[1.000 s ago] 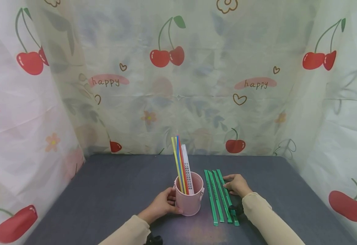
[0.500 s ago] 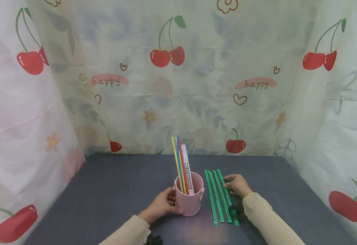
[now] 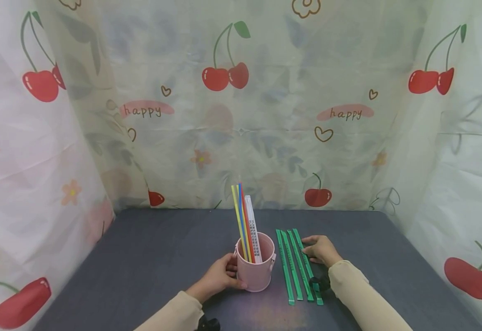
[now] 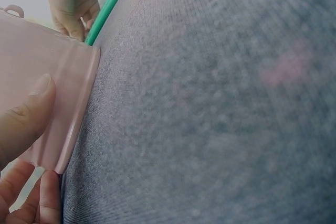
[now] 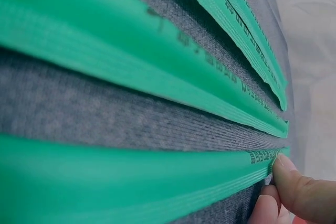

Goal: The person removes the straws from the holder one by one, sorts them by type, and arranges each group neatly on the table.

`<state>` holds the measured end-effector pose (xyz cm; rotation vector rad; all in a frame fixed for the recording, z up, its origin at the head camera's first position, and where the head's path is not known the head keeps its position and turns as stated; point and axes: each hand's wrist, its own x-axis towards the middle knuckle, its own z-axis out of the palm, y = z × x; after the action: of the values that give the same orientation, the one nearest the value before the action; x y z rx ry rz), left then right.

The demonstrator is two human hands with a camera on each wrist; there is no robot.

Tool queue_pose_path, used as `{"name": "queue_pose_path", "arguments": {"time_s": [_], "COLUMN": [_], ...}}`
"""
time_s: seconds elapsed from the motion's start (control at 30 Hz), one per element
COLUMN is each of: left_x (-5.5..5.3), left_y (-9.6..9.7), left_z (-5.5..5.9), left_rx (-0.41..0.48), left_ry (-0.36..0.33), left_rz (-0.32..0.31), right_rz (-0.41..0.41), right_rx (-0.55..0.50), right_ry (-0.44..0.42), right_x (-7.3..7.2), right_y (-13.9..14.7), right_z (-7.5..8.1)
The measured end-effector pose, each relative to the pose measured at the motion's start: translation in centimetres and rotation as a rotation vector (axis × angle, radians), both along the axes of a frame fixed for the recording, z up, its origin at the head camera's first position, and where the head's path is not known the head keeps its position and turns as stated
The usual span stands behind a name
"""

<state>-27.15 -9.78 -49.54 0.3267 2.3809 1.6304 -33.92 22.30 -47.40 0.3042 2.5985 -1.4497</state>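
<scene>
My left hand [image 3: 220, 275] grips the side of a small pink bucket [image 3: 254, 276], thumb in front and fingers around the left side. The bucket stands upright on the dark table; in the left wrist view its base [image 4: 79, 103] meets the cloth. Yellow, blue, red and white printed wrapped straws [image 3: 247, 230] lean inside it. Several green wrapped straws [image 3: 291, 266] lie side by side to its right. My right hand [image 3: 323, 250] touches the rightmost green straw [image 5: 131, 182] near its far end, thumb tip on its edge; its other fingers are partly hidden.
The dark cloth-covered table [image 3: 162, 248] extends around the bucket and straws. A cherry-printed curtain [image 3: 241, 138] encloses the back and both sides. Black wrist cameras [image 3: 208, 324] are strapped at the sleeves; the right one overlaps the near part of the green straws.
</scene>
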Motion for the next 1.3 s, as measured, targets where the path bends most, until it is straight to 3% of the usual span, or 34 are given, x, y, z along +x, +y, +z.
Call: {"name": "queue_pose_path", "arguments": {"time_s": [0.37,1.3], "left_x": [0.12,0.03], "left_y": [0.01,-0.04], "left_z": [0.04,-0.08], "left_rx": [0.017,0.026], "left_ry": [0.014,0.026], "left_rz": [-0.007,-0.010], "right_rz": [-0.047,-0.002], "right_rx": [0.007,-0.031], "right_ry": [-0.012,-0.003], "right_x": [-0.48,0.26], "right_y": [-0.04,0.34], "right_z": [-0.31,0.11]}}
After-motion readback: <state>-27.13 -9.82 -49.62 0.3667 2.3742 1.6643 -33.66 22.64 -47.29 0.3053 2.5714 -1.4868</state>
